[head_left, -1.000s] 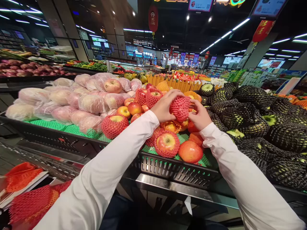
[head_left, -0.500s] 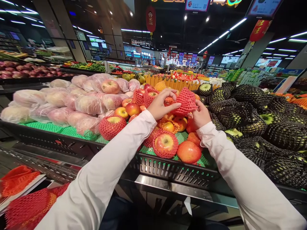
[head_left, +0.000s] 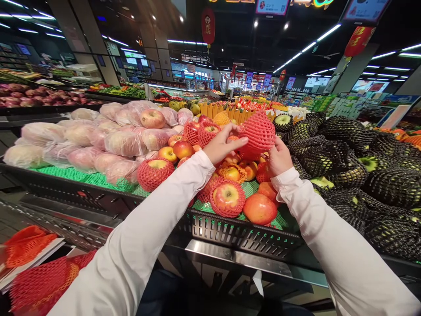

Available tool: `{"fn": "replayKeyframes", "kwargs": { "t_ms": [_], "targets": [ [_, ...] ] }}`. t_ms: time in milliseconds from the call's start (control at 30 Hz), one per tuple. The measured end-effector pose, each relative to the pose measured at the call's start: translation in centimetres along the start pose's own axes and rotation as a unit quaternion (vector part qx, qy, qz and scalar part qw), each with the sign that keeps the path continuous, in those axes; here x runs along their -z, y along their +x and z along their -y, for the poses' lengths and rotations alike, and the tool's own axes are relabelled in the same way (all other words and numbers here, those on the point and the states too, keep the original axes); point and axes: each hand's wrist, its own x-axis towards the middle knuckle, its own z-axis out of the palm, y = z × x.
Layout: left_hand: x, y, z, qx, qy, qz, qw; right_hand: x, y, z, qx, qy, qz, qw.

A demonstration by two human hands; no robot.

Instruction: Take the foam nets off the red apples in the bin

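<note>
Supermarket lights (head_left: 329, 33) glow beyond the black crate (head_left: 243, 238), above which the right hand (head_left: 279, 157) pinches a red foam net (head_left: 258, 131), seemingly steadying it, left hand (head_left: 222, 145) loosely spread.

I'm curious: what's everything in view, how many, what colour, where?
Slotted tray: one, black, front centre
Liner: patches visible, green, in the tray
Apples: over ten, red and yellow, centre, some netted
Film-wrapped fruit: many, pale pink and cream, left
Black-netted produce: many, green, right
Onion-like bulbs: many, purplish red, far left
Slatted fence: one, yellow-orange, behind the apples
Loose nets: a few, red and orange, bottom left
Lanterns: at least three, red, overhead
Screens: several, purplish, overhead
Mesh net: one, pinkish red, above the apples
Left hand: one, bare, white-sleeved, beside the mesh net
Right hand: one, bare, white-sleeved, gripping the mesh net
</note>
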Motion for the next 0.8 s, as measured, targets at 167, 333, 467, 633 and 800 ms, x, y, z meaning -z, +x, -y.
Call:
{"fn": "replayKeyframes", "kwargs": {
  "t_ms": [167,333,467,633,800],
  "targets": [
    [-0.3,-0.2,0.0,-0.012,-0.023,0.025,0.999,-1.1,-0.1,0.9,-0.004,0.059,0.01,0.998],
    [-0.3,-0.1,-0.1,-0.082,0.006,-0.035,0.996,-1.0,-0.2,2.1,0.028,0.047,0.057,0.997],
    [-0.5,-0.2,-0.1,-0.102,0.008,-0.073,0.992,-0.4,0.0,2.7,-0.016,0.058,0.015,0.998],
    [-1.2,-0.5,-0.7,-0.144,0.073,-0.036,0.986,-2.0,-0.9,4.3,0.028,0.104,0.024,0.994],
    [-1.4,-0.8,-1.6,-0.22,0.242,-0.052,0.944,-2.1,-0.7,4.2,0.062,0.033,0.03,0.997]
  ]
}}
